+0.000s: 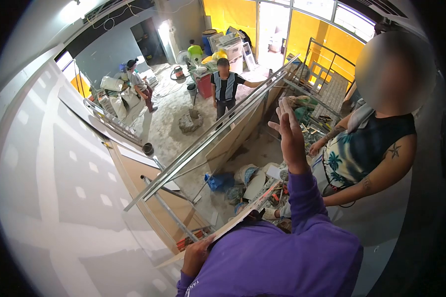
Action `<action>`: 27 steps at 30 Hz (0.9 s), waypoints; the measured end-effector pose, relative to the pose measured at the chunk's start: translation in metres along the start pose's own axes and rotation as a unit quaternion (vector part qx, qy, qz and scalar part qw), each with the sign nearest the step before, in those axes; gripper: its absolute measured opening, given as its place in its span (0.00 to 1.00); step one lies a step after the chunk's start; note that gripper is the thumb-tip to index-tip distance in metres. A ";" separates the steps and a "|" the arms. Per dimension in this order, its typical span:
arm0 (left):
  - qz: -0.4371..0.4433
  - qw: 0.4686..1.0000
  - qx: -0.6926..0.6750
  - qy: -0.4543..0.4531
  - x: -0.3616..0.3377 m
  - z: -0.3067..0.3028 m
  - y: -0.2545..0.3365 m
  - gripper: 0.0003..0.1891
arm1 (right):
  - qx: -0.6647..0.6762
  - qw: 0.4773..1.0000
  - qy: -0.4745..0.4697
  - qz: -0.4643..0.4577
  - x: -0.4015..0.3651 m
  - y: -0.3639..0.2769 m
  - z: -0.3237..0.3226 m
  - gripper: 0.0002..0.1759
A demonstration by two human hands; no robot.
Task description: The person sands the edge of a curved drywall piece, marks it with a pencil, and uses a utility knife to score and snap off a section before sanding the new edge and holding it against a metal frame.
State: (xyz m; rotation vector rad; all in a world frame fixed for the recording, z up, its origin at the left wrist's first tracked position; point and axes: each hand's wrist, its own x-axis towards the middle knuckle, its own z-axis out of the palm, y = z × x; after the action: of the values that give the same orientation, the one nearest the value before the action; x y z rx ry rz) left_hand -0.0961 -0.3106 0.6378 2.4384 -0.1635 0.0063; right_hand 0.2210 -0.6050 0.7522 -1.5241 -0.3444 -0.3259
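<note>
My right hand is raised in the upper middle of the view, palm and fingers stretched out, with nothing in it. Low on the left, my left hand is closed over the edge of a thin pale board, which slants up to the right in front of my purple sleeve and torso. Long metal profiles cross diagonally beyond my hands, over a tilted brown panel. The fingertips of my left hand are partly hidden at the board.
Close on the right is a person in a patterned sleeveless top. Another person touches the profiles' far end; two more are farther back. Debris and bags lie below, near a metal tube frame. A plasterboard wall stands left.
</note>
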 end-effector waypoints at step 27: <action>-0.049 0.998 -0.014 0.041 -0.026 0.008 0.004 0.30 | -0.012 0.997 -0.075 -0.022 0.005 0.001 0.044 0.51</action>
State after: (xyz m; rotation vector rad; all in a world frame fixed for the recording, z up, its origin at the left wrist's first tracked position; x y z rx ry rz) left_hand -0.1226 -0.3155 0.6326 2.4116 -0.0069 0.0587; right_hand 0.2257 -0.5606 0.7541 -1.5712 -0.4942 -0.2506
